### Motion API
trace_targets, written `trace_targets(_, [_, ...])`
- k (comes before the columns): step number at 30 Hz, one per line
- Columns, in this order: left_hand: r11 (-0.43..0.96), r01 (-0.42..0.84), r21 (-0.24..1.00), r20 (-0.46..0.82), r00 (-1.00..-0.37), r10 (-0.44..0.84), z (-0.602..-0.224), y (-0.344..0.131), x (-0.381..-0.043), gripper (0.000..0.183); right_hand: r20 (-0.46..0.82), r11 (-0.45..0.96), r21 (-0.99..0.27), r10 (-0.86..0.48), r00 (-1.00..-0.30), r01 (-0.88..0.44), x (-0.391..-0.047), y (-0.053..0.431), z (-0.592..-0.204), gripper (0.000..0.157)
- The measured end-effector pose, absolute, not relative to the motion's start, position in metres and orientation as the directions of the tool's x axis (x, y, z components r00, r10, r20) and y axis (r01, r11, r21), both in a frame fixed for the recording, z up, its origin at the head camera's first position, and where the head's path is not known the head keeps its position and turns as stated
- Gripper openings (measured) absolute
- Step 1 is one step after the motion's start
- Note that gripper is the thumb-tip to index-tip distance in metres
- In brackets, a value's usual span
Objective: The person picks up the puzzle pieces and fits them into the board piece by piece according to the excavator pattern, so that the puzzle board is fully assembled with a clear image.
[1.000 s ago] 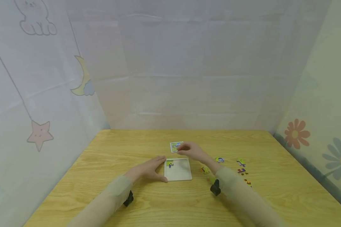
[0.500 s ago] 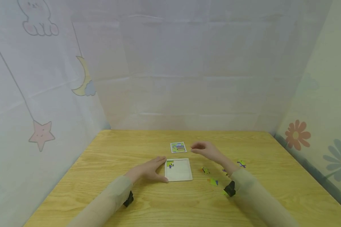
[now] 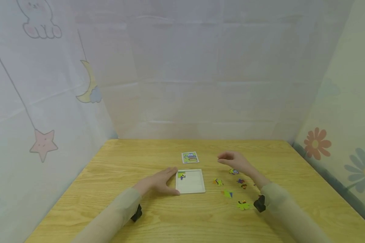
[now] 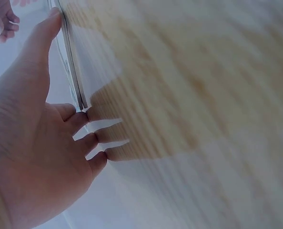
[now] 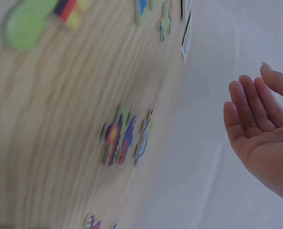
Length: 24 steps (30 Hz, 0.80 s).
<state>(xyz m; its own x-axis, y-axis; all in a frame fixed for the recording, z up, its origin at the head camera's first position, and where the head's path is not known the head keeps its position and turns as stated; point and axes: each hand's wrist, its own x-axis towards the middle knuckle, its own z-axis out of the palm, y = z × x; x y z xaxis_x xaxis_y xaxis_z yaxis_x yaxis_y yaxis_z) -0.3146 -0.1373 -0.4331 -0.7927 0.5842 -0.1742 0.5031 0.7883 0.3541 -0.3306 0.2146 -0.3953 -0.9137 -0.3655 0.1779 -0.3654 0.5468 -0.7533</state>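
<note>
My left hand rests along the left side of a white puzzle tray, its fingers at the far left corner and the thumb at the near left one. In the left wrist view, the left hand has thumb and fingertips right at the tray's edge. One puzzle piece, green with a purple and yellow print, lies in the tray's far left corner. Over the table to the right hovers my right hand, holding nothing. The right wrist view shows the right hand with loosely bent fingers, above the table.
A small picture card lies behind the tray. Several loose pieces are spread to the right, among them a green piece, a green and blue piece and a red and purple piece. Cloth walls surround the wooden table.
My right hand has moved right, from beside the picture card to above the loose pieces, uncovering the card. The left hand and the tray have stayed in place.
</note>
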Motion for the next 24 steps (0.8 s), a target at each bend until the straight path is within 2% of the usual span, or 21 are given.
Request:
trace_targets(19, [0.79,0.516,0.33,-0.181,-0.787,0.59,-0.429,-0.13,-0.312,0.093,0.16,0.595,-0.737,-0.308,-0.938,-0.321,-0.333,0.262,-0.416,0.028])
trace_targets(24, [0.798,0.5,0.336,-0.179,-0.798,0.576,-0.428,-0.13,-0.311,0.096,0.147,0.604,-0.734,-0.303,-0.942,-0.309,-0.334,0.266,-0.418,0.035])
